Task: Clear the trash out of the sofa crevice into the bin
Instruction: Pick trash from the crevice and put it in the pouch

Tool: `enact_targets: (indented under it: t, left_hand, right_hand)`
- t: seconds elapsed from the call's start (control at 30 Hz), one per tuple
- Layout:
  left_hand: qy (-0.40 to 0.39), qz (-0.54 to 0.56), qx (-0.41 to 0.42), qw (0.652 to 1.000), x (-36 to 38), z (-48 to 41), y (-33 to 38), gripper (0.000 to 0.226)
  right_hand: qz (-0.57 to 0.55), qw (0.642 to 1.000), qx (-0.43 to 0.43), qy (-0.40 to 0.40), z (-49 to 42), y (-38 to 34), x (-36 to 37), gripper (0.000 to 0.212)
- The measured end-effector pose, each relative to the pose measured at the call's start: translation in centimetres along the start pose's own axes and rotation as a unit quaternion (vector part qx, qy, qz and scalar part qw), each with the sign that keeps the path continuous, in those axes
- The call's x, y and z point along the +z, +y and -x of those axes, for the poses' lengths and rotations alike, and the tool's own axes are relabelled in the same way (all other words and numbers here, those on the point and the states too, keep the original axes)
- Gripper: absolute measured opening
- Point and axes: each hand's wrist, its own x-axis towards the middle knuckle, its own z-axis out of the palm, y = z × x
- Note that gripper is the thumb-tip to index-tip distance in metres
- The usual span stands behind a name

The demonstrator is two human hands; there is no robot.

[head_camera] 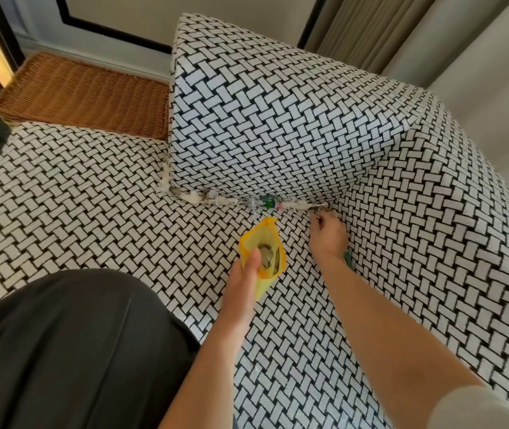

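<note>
A line of trash fills the sofa crevice (247, 202) between the seat and the back cushion: white tissue scraps (193, 197), a green wrapper (268, 200) and small bits. My left hand (244, 274) grips a small yellow pouch (264, 253), held open over the seat, with coins or small round pieces inside. My right hand (327, 233) is at the crevice's right end, fingers curled and pinching a small dark item (318, 218). Something green shows under that wrist.
The black-and-white woven sofa (92, 196) fills the view, with its back cushion (278, 119) and right arm (448, 227). A brown wicker basket (86, 97) stands behind the seat at the left. Curtains (386, 32) hang at the back right. My dark-clothed lap (61, 351) is at lower left.
</note>
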Motion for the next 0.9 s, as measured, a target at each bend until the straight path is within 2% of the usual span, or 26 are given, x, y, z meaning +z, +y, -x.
enact_targets:
  t: [0.13,0.2,0.3,0.43,0.47,0.57,0.67,0.8,0.9]
  left_hand:
    - [0.004,0.025,0.004,1.0,0.1,0.6,0.5,0.063]
    - [0.014,0.025,0.0,1.0,0.2,1.0,0.7,0.067]
    - [0.02,0.004,-0.007,1.0,0.3,2.2,0.7,0.074]
    - [0.036,-0.035,-0.012,0.999,0.4,3.9,0.4,0.038]
    - [0.041,-0.048,-0.01,0.998,0.6,4.5,0.4,0.038]
    - [0.056,-0.085,0.001,0.995,0.8,5.2,-0.2,0.073]
    - [0.062,-0.086,-0.002,0.994,0.7,5.9,-0.5,0.075]
    - [0.084,-0.073,-0.016,0.994,0.6,6.7,-0.5,0.047]
    - [0.087,-0.083,-0.027,0.992,0.5,7.1,-0.7,0.054]
  right_hand:
    - [-0.057,0.998,-0.027,-0.001,2.6,0.8,-0.7,0.021]
    - [-0.091,0.995,-0.043,-0.009,4.8,1.1,-0.7,0.015]
    - [-0.17,0.983,-0.063,-0.043,9.2,1.1,-1.0,0.022]
    - [-0.322,0.944,0.005,-0.067,13.9,0.0,-2.5,0.029]
    - [-0.368,0.927,0.032,-0.061,14.9,-0.4,-3.3,0.03]
    - [-0.452,0.888,0.069,-0.051,17.0,-1.7,-4.9,0.026]
    - [-0.446,0.892,0.043,-0.061,18.2,-3.0,-7.1,0.021]
    - [-0.403,0.911,-0.05,-0.071,18.5,-4.3,-9.5,0.02]
    - [-0.311,0.942,-0.1,-0.078,18.0,-4.4,-9.6,0.017]
